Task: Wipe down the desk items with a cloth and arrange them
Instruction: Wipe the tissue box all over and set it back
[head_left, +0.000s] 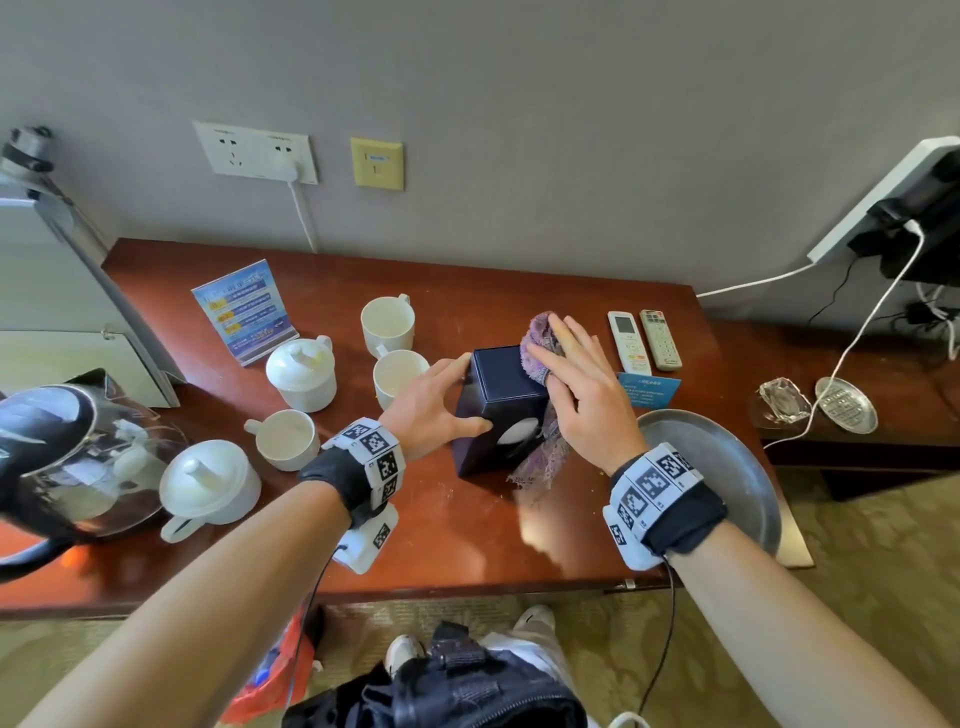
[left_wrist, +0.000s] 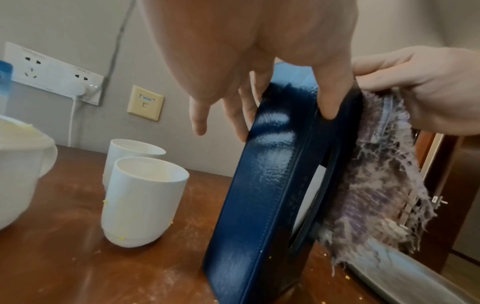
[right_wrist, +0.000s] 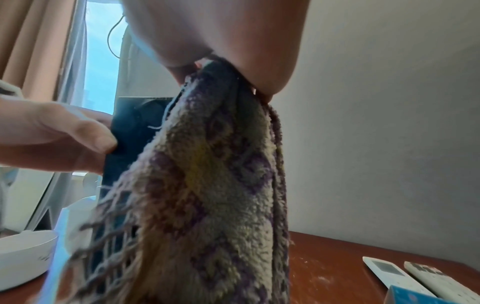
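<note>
Indoors, a grey wall (head_left: 519, 130) backs the reddish wooden desk (head_left: 467, 530).

Bare forearms, banded wrists.
Each wrist wears a black strap under a white band (head_left: 371, 451) printed with black square markers; the right band (head_left: 652, 491) matches. A white marker block (head_left: 366, 540) sits under the left wrist, and thin black cables (head_left: 662, 654) trail from both. Below, light trousers, white shoes (head_left: 405, 652), and what may be a dark bag.
</note>
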